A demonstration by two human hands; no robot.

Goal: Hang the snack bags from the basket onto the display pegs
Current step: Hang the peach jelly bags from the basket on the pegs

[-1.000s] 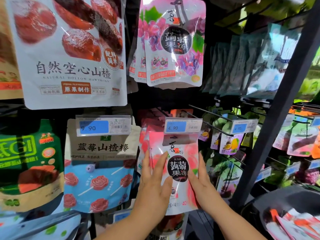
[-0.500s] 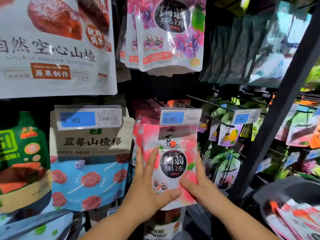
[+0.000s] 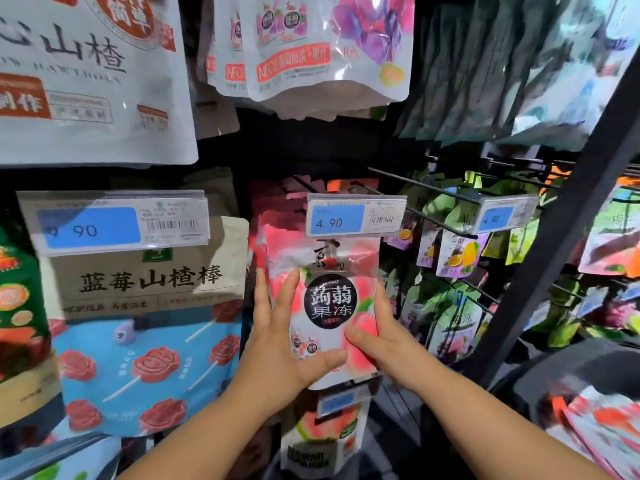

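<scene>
Snack bag [image 3: 329, 303] (pink) between hands [image 3: 280, 344] [image 3: 384, 337]

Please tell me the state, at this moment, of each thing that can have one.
peach jelly bag: held upright in both hands, top behind the 4.90 price tag; hung or not, cannot tell.
left hand: grips the bag's left edge, thumb on its front.
right hand: grips the bag's lower right side.
basket: holds more snack bags.
</scene>
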